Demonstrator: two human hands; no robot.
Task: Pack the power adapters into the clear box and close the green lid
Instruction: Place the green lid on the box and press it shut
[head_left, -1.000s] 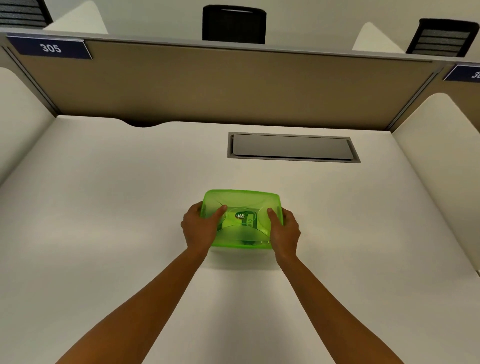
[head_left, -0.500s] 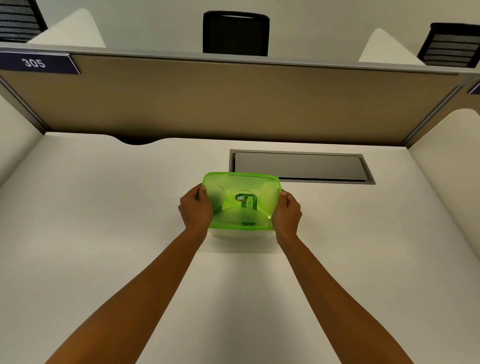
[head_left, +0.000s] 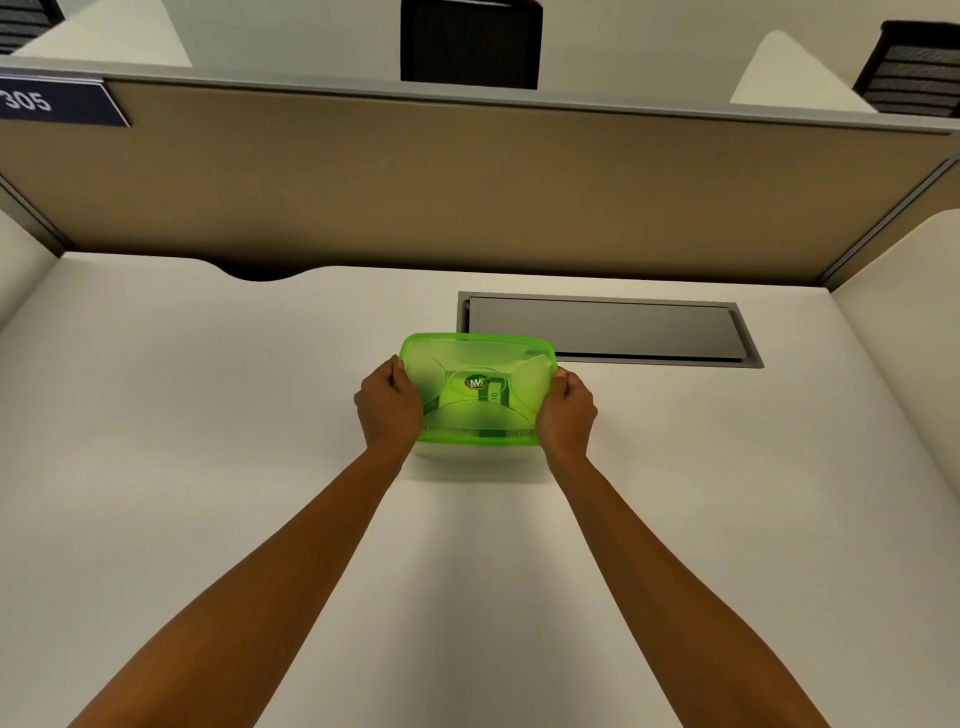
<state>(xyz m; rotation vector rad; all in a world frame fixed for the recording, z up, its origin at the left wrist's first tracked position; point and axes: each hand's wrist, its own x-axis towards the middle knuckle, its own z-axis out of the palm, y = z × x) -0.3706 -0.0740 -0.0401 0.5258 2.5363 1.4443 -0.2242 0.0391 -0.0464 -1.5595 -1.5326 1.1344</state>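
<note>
The clear box sits on the white desk with the translucent green lid (head_left: 478, 364) covering it; only a thin strip of the box (head_left: 475, 451) shows below the lid's front edge. A round sticker and a greenish shape show through the lid's middle. What lies inside is too blurred to name. My left hand (head_left: 389, 408) grips the box's left side, thumb at the lid's rim. My right hand (head_left: 566, 413) grips the right side the same way.
A grey metal cable hatch (head_left: 623, 330) is set into the desk just behind and right of the box. A tan partition wall (head_left: 467, 197) closes the desk's back, with white side panels left and right. Black chairs stand beyond it.
My thumbs slid off the lid's top to its side rims. The box with both hands on it moved farther from me, toward the cable hatch.
</note>
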